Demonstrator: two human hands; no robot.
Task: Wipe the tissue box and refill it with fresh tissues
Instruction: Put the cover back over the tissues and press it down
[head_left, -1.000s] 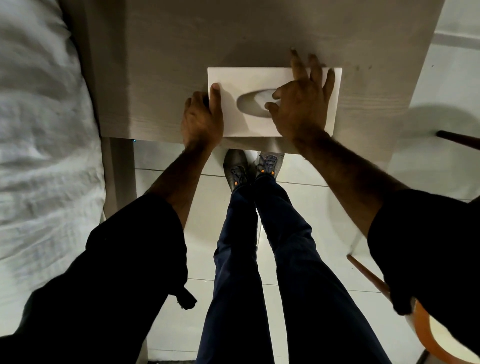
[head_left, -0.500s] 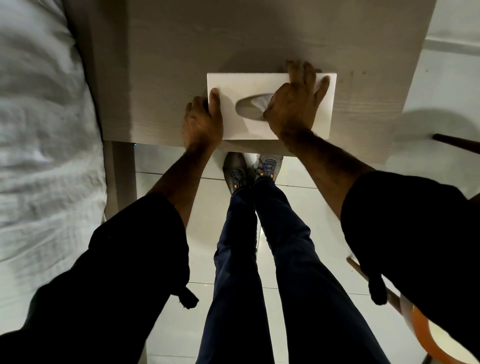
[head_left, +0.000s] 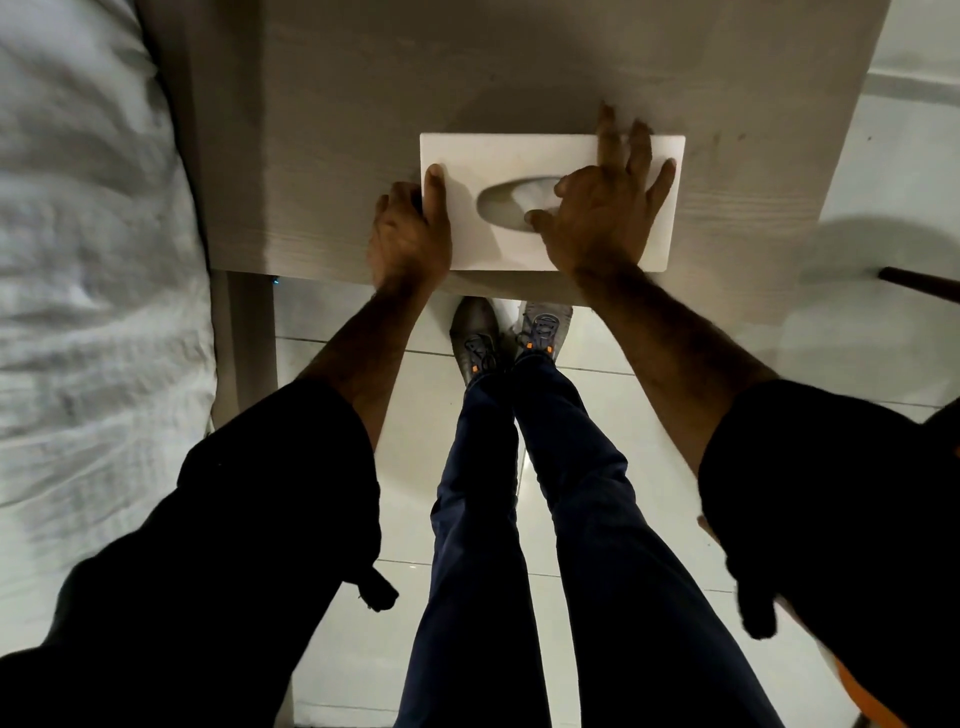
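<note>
A white tissue box (head_left: 519, 156) lies flat on the wooden table (head_left: 467, 67), close to its near edge. An oval opening in its top shows a bit of white tissue (head_left: 530, 189). My left hand (head_left: 408, 236) grips the box's left end, thumb on top and fingers down the side. My right hand (head_left: 602, 213) lies flat on the right half of the top with its fingers spread. The fingertips reach the far edge and the thumb sits at the opening's rim. Nothing shows under the palm.
A bed with white rumpled linen (head_left: 78, 260) runs along the table's left side. A dark chair leg (head_left: 919, 283) pokes in at the right and an orange seat edge (head_left: 872, 701) shows at bottom right. My legs and shoes (head_left: 511, 332) stand on pale floor tiles.
My right hand curled at the box's far edge half a second ago and now lies spread flat again, shifted slightly right. My left hand keeps its grip on the left end.
</note>
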